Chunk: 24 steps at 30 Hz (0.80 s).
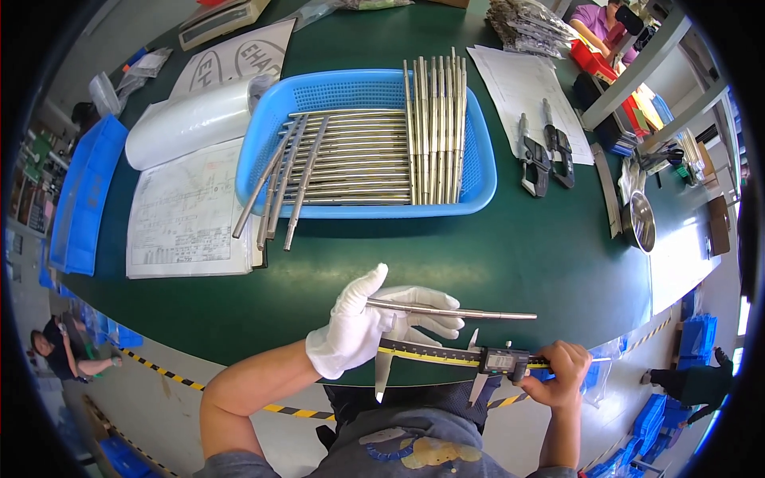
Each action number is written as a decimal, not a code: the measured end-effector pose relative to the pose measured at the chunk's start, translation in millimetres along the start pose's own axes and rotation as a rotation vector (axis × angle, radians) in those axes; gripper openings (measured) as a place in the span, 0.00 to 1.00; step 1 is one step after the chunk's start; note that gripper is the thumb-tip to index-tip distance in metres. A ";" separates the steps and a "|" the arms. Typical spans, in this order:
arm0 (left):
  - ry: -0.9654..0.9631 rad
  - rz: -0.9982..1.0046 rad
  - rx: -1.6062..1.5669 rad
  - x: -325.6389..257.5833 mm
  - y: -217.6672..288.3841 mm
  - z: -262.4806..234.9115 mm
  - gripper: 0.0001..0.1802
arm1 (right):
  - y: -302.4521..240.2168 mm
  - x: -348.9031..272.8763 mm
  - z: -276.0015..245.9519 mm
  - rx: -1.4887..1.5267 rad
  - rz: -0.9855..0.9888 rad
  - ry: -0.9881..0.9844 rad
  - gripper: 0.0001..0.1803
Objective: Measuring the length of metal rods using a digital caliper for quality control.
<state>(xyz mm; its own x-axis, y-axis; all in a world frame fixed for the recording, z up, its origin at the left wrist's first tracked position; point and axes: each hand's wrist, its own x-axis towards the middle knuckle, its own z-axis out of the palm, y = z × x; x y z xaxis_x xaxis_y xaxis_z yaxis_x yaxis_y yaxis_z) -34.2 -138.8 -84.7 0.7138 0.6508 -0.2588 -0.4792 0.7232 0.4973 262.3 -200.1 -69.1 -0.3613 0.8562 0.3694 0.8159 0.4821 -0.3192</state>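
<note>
My left hand (344, 334), in a white glove, holds a slim metal rod (496, 315) between thumb and fingers. The rod points to the right, nearly level, above the near edge of the table. My bare right hand (564, 371) grips the right end of a digital caliper (434, 352) with a small display. The caliper's jaws are spread and point up and down, just below the rod; its left end is close to the gloved palm. Whether the jaws touch the rod, I cannot tell. Beyond my hands stands a blue plastic basket (358, 212) with many similar metal rods (351, 163).
Several rods (291, 179) lean over the basket's front left rim. Left of it are drawings (187, 215), a plastic roll (191, 119) and a blue tray (84, 195). Two micrometers (535, 163) lie on paper at the right, near a steel bowl (640, 221). Other people are farther off.
</note>
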 end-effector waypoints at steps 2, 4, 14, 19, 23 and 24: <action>0.008 -0.012 0.002 -0.3 -0.2 -0.1 0.48 | -0.3 1.6 0.5 -0.006 -0.006 -0.008 0.28; 0.013 -0.022 0.000 -0.7 -0.6 -1.5 0.48 | -1.2 3.9 0.8 -0.015 -0.014 -0.020 0.28; 0.035 -0.032 0.029 -1.9 0.3 2.0 0.50 | -2.6 8.4 0.8 -0.021 -0.030 -0.043 0.29; 0.038 -0.034 0.019 -2.8 0.7 1.4 0.49 | -2.4 9.3 0.3 -0.020 -0.030 -0.035 0.28; 0.034 -0.032 0.010 -0.1 0.3 1.8 0.48 | -4.1 11.1 -2.7 -0.030 -0.025 -0.054 0.28; 0.040 -0.032 0.008 0.5 0.2 2.0 0.47 | -4.7 12.0 -3.3 -0.031 -0.032 -0.058 0.27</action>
<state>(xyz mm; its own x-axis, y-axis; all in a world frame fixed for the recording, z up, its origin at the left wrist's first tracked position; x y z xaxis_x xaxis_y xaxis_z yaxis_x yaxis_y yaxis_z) -32.9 -138.7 -83.0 0.7078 0.6359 -0.3075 -0.4517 0.7422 0.4951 255.6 -192.7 -60.3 -0.4124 0.8499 0.3280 0.8168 0.5044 -0.2800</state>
